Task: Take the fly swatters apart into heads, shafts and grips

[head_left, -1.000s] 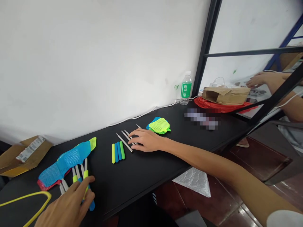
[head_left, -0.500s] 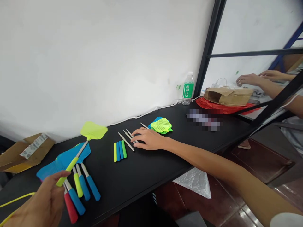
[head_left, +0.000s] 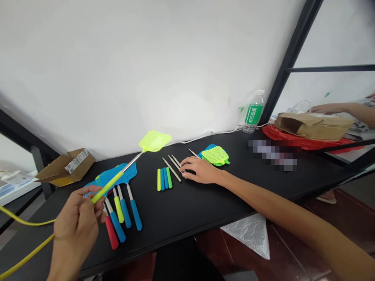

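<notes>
My left hand (head_left: 76,218) grips the yellow handle of a fly swatter (head_left: 107,187), whose lime mesh head (head_left: 154,141) is held up over the table on a metal shaft. Below that hand lie several assembled swatters with red, blue and lime handles (head_left: 124,212), their blue mesh heads (head_left: 117,173) stacked. My right hand (head_left: 199,170) rests on the table, fingers over the ends of several thin metal rods (head_left: 172,168). Just left of the rods lie several short foam handles (head_left: 164,178) in lime, blue and green. Past my right hand lie stacked lime and blue mesh heads (head_left: 215,155).
The black table (head_left: 190,234) runs along a white wall. A water bottle (head_left: 253,112), a paper bag (head_left: 313,126) on a red plastic bag (head_left: 293,138), and a cardboard box (head_left: 66,168) stand around it. A yellow cable (head_left: 26,222) crosses lower left. Another person's hand (head_left: 328,108) is at far right.
My left hand has lifted the lime swatter off the blue pile and raised it. My right hand stays on the rods. The view has turned left, shifting everything rightward.
</notes>
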`<action>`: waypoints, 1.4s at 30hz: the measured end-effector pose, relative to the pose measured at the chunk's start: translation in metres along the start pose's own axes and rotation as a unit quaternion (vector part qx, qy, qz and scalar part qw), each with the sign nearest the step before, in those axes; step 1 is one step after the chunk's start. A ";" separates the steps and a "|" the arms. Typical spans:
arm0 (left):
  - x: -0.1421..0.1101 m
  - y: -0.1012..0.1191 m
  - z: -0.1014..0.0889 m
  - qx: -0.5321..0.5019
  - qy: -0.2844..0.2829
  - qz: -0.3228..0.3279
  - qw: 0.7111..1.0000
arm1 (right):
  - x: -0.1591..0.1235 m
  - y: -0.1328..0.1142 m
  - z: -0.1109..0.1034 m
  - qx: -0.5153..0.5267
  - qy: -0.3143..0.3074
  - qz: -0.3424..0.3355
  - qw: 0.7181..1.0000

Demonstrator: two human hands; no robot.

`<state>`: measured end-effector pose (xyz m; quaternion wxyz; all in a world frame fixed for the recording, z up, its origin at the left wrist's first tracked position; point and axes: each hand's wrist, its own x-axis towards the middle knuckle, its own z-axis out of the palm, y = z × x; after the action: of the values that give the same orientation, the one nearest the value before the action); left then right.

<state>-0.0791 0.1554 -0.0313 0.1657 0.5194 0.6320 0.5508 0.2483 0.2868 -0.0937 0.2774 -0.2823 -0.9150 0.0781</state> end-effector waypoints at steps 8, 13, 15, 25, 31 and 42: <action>0.001 0.019 0.016 -0.202 0.018 -0.057 0.978 | 0.000 0.000 -0.001 0.022 -0.009 0.009 1.000; 0.007 0.013 0.030 -0.193 -0.057 -0.033 0.979 | 0.001 -0.002 -0.003 0.032 -0.019 -0.010 0.999; 0.013 0.010 0.039 -0.191 -0.084 -0.025 0.978 | 0.001 -0.004 -0.004 0.045 -0.019 -0.021 0.999; 0.045 0.005 0.083 -0.181 -0.231 0.028 0.955 | 0.009 0.004 -0.002 0.396 0.111 0.180 0.894; 0.059 -0.003 0.097 -0.126 -0.299 0.101 0.941 | 0.012 0.013 -0.010 0.586 0.186 0.241 0.751; 0.069 -0.030 0.096 0.007 -0.197 0.177 0.964 | 0.010 0.003 0.000 0.597 0.172 0.238 0.746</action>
<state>-0.0465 0.2682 -0.0644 0.1831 0.7222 0.4889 0.4538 0.2429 0.2945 -0.0904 0.5143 -0.2761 -0.5216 0.6223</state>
